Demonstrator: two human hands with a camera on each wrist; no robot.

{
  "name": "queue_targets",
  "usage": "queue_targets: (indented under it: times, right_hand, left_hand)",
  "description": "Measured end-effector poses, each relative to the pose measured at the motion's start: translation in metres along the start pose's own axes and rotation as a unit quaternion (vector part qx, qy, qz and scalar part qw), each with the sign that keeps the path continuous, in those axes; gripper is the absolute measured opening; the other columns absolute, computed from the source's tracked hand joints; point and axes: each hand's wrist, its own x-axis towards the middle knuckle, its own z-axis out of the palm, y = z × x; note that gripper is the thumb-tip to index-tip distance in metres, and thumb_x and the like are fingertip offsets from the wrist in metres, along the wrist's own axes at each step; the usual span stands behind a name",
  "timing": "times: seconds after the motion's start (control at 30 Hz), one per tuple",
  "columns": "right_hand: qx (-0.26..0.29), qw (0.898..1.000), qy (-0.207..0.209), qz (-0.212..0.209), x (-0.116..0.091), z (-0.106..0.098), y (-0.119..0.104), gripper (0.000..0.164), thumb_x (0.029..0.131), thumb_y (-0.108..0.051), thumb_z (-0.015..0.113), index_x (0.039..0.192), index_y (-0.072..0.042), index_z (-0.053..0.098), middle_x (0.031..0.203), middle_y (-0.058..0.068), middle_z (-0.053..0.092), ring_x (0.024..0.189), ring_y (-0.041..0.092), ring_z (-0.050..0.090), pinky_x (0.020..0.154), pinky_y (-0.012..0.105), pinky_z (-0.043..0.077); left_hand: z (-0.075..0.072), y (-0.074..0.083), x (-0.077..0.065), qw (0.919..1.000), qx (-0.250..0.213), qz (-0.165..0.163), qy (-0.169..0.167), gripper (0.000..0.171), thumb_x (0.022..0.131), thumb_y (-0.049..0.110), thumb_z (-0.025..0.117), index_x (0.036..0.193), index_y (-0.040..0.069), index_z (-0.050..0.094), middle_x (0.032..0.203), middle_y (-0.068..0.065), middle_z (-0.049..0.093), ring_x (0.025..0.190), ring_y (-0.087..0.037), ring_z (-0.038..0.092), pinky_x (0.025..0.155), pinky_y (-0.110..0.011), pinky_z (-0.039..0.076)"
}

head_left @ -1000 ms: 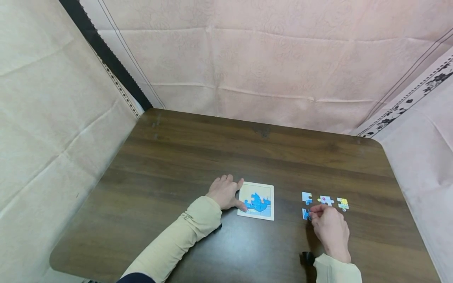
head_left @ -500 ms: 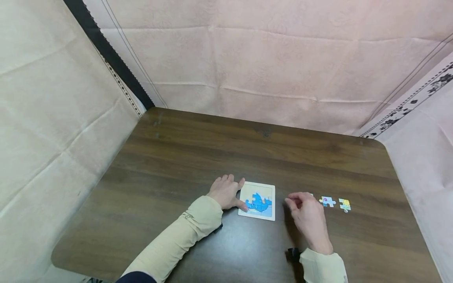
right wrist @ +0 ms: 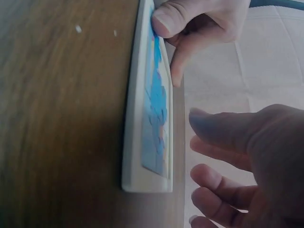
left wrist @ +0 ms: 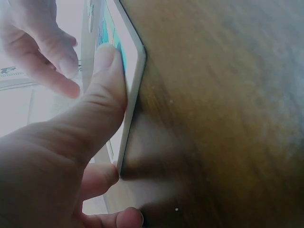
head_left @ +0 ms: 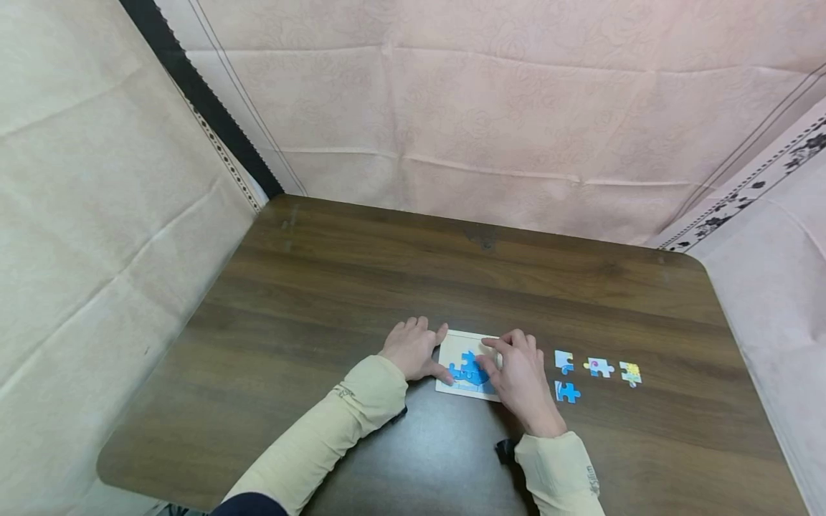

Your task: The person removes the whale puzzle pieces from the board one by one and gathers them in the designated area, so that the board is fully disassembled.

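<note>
A pale square tray puzzle (head_left: 459,344) with a blue whale picture, partly filled, lies on the table. My left hand (head_left: 411,352) is spread at its left side; in the left wrist view the thumb (left wrist: 102,85) presses on top of the board and the index finger rests by its corner. Over the board's right part is my right hand (head_left: 523,376), thumb and index finger apart. In the right wrist view its fingers (right wrist: 221,128) stand just off the board's surface, with nothing seen between them. It hides the whale's tail in the head view.
To the right lie several loose jigsaw pieces: a light blue one (head_left: 563,361), a blue one with a pink mark (head_left: 599,368), a yellow and blue one (head_left: 631,373) and a deeper blue one (head_left: 568,392). Cloth curtains (head_left: 413,107) surround the brown wooden table (head_left: 361,279).
My right hand has moved left from the loose pieces to above the puzzle board, leaving the deeper blue piece on the table. My left hand has stayed on the board's left side.
</note>
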Motion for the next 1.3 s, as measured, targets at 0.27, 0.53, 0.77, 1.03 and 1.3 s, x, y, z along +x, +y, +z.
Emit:
queue_targets:
  times: [0.27, 0.53, 0.77, 1.03, 1.3]
  right_hand:
    - [-0.027, 0.999, -0.026, -0.02, 0.003, 0.0076, 0.0019, 0.024, 0.083, -0.023, 0.079, 0.104, -0.011, 0.077, 0.101, 0.008, 0.055, 0.099, 0.028, 0.039, 0.081, 0.043, 0.032]
    - [-0.029, 0.999, -0.027, -0.026, 0.003, 0.0082, 0.0027, 0.021, 0.083, -0.023, 0.079, 0.101, -0.012, 0.077, 0.099, 0.007, 0.054, 0.098, 0.028, 0.039, 0.082, 0.044, 0.032]
    - [-0.039, 0.999, -0.026, -0.027, 0.0007, 0.0081, -0.0001, 0.021, 0.08, -0.023, 0.081, 0.098, -0.012, 0.078, 0.098, 0.008, 0.055, 0.098, 0.028, 0.04, 0.082, 0.044, 0.033]
    - [-0.049, 0.998, -0.032, -0.02, 0.0037, 0.0091, -0.0036, 0.024, 0.079, -0.02, 0.082, 0.1, -0.012, 0.076, 0.101, 0.01, 0.055, 0.099, 0.029, 0.041, 0.081, 0.045, 0.035]
    - [-0.053, 0.998, -0.032, -0.011, 0.0063, 0.0081, -0.0065, 0.018, 0.078, -0.019, 0.083, 0.093, -0.011, 0.077, 0.101, 0.01, 0.056, 0.099, 0.03, 0.041, 0.082, 0.046, 0.035]
  left_hand:
    - [-0.001, -0.0002, 0.0004, 1.0, 0.0, 0.004, 0.0, 0.1, 0.07, 0.076, 0.065, 0.15, 0.023, 0.038, 0.125, -0.015, 0.054, 0.106, -0.025, 0.049, 0.09, -0.038, 0.042]
    - [-0.0016, -0.0002, 0.0005, 1.0, 0.0, 0.003, 0.002, 0.1, 0.069, 0.076, 0.065, 0.15, 0.023, 0.039, 0.125, -0.015, 0.054, 0.106, -0.026, 0.049, 0.091, -0.038, 0.042]
    - [0.0019, -0.0008, 0.0003, 1.0, 0.002, 0.004, 0.004, 0.101, 0.069, 0.077, 0.064, 0.15, 0.023, 0.039, 0.124, -0.014, 0.055, 0.104, -0.025, 0.049, 0.089, -0.037, 0.042]
    - [0.0021, -0.001, 0.0008, 0.9999, 0.001, 0.007, 0.008, 0.101, 0.068, 0.077, 0.065, 0.15, 0.023, 0.04, 0.123, -0.014, 0.055, 0.104, -0.025, 0.05, 0.087, -0.037, 0.042]
    - [0.0018, -0.0011, 0.001, 1.0, -0.001, 0.006, 0.007, 0.101, 0.069, 0.077, 0.064, 0.15, 0.023, 0.04, 0.124, -0.014, 0.055, 0.104, -0.025, 0.049, 0.088, -0.037, 0.042]
